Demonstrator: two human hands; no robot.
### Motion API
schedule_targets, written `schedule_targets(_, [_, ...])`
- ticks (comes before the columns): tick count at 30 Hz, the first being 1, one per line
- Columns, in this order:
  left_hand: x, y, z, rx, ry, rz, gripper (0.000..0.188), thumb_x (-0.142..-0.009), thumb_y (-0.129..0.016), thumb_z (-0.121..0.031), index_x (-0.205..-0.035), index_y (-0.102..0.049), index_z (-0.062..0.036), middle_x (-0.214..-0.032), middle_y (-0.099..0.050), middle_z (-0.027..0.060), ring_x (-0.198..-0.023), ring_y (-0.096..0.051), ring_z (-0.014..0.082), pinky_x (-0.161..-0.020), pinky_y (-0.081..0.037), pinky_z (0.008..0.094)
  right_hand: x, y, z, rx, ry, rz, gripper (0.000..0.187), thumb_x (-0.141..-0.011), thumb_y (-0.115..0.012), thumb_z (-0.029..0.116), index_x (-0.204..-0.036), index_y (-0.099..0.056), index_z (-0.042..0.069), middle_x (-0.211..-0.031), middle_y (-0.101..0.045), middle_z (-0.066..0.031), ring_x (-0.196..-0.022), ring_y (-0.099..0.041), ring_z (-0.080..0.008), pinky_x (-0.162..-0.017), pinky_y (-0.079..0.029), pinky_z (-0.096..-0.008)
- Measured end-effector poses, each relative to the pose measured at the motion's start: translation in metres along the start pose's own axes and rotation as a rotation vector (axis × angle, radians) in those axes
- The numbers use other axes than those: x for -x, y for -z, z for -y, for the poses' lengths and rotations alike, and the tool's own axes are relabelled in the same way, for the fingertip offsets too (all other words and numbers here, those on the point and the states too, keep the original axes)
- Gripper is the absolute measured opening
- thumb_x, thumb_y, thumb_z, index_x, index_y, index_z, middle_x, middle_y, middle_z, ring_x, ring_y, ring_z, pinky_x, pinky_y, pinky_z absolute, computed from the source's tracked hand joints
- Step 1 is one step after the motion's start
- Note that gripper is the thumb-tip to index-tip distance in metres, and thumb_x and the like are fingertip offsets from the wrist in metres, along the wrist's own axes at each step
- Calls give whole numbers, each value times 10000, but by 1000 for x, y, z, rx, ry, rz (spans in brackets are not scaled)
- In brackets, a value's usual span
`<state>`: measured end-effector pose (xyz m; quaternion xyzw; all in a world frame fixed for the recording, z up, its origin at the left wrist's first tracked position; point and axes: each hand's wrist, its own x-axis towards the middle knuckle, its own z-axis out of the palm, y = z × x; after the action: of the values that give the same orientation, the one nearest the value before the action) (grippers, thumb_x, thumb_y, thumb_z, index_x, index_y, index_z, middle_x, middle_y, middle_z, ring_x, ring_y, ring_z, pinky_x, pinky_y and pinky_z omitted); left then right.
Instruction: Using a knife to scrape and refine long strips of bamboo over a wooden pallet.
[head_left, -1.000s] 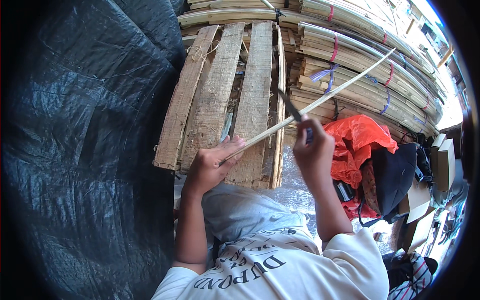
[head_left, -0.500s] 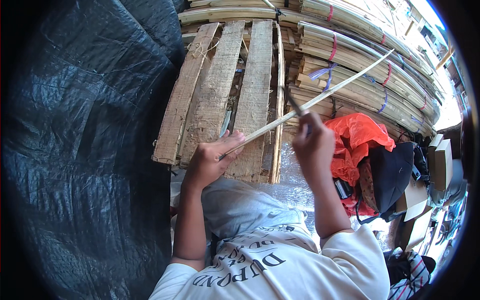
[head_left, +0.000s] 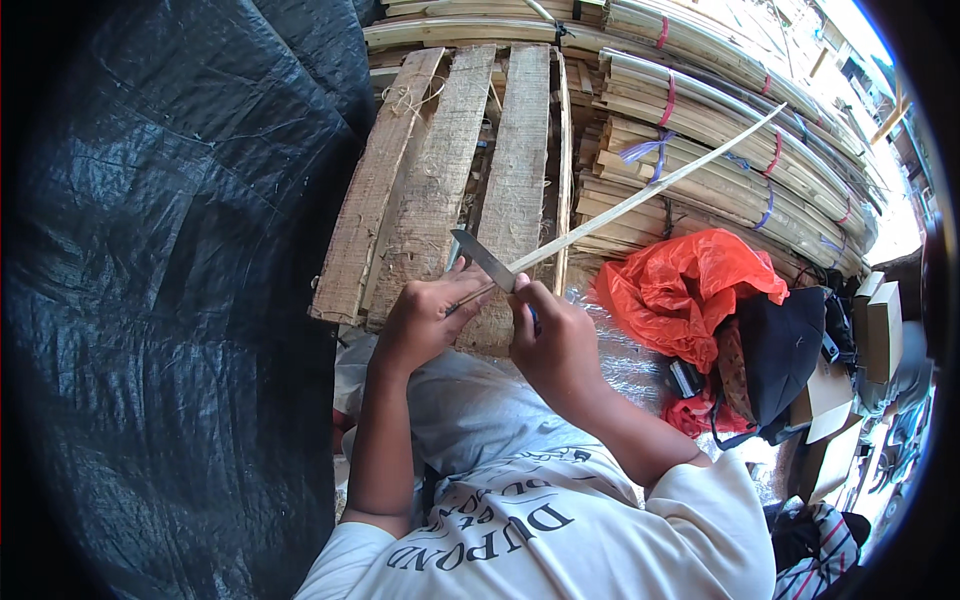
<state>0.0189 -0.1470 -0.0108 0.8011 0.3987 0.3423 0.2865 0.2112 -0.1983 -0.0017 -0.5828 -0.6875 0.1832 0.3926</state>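
Observation:
My left hand is closed around the near end of a long, thin, pale wooden strip, which slants up and away to the right. My right hand grips a knife by its handle, mostly covered by the fingers. The blade crosses the strip close to my left fingers, its tip toward the upper left. Below both hands lies a slatted wooden crate of rough boards.
Bundles of wooden strips tied with coloured cord are stacked at the far right. An orange plastic bag and a dark cloth bag sit right of my right arm, near cardboard boxes. Black tarpaulin hangs on the left.
My right hand with the knife has moved left and nearer along the strip, up close to my left hand. The left hand has hardly moved.

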Motion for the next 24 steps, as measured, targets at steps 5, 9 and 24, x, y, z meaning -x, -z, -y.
schedule_targets(5, [3, -3, -1, -8, -34, -88, 303, -957, -721, -162, -1217, -721, -7, -1180, -742, 168, -1153, -705, 286, -1061, -526, 378, -36, 27, -26, 13, -170, -153, 138, -963, -653, 102, -1079, -631, 30, -778, -677, -249, -725, -684, -442, -622, -497, -518])
schedule_targets(9, [0, -4, -2, 28, -17, -99, 298, -957, -720, -163, -1216, -728, -14, -1185, -743, 166, -1159, -705, 280, -1036, -539, 368, -49, 34, -54, -46, -310, -317, 473, -949, -758, 285, -1179, -603, -99, -735, -685, -217, -655, -687, -265, -623, -517, -393])
schedule_targets(24, [-4, 5, 10, -4, -53, -158, 239, -955, -684, -76, -1176, -750, -16, -1243, -731, 151, -1345, -580, 341, -1201, -358, 506, -73, 9, -63, -212, -251, -276, 487, -929, -777, 392, -990, -701, -85, -631, -585, -85, -561, -493, -127, -543, -425, -327])
